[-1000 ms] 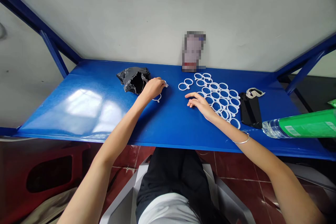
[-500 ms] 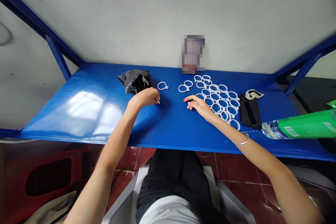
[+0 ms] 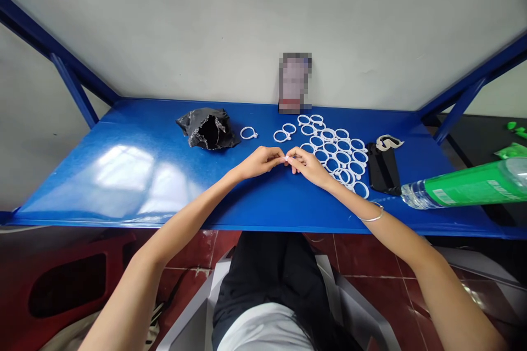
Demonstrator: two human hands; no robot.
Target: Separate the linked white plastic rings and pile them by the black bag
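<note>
We note our left hand (image 3: 261, 162) and right hand (image 3: 308, 166) close together over the glossy blue table (image 3: 255, 211), fingertips of both pinching a small white piece (image 3: 286, 158), mostly hidden by fingers. Beside our right hand: a cluster of thin white rings (image 3: 336, 152), some overlapping. Farther left, a lone white ring (image 3: 255, 135) lies near a crumpled black plastic bag (image 3: 192, 125), ragged mouth open
</note>
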